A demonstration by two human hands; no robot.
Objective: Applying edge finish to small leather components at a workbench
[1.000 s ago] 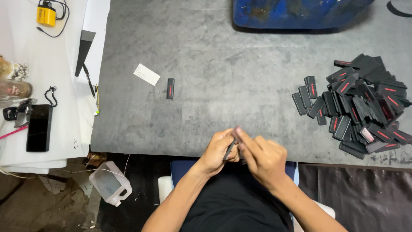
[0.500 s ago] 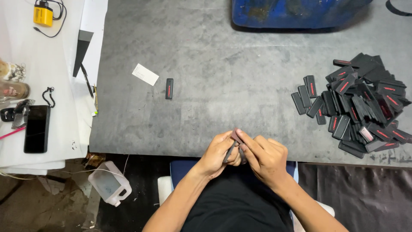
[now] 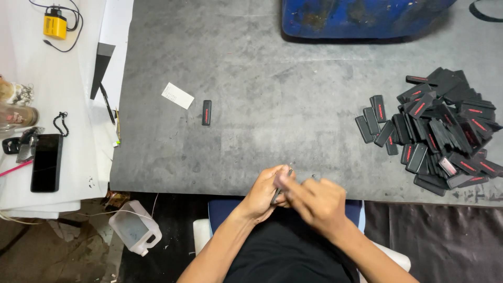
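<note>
Two hands (image 3: 293, 196) — one dark piece (image 3: 280, 186).

I count one phone (image 3: 46, 162), one white card (image 3: 177, 95), one jug (image 3: 134, 228), and one big pile (image 3: 440, 128) of black pieces.

Grey matte worktable mat (image 3: 272, 105) covers bench. Single small black rectangular plastic piece with red stripe (image 3: 206, 112) lies alone left of centre; white paper card (image 3: 177, 96) just beside it, apart. Heap of black rectangular plastic pieces with red markings (image 3: 437, 128) at right edge. Blue plastic tub (image 3: 361, 18) at far edge. White paper sheet (image 3: 31, 78) on left carries black phone (image 3: 46, 162), yellow charger (image 3: 55, 26).
</note>
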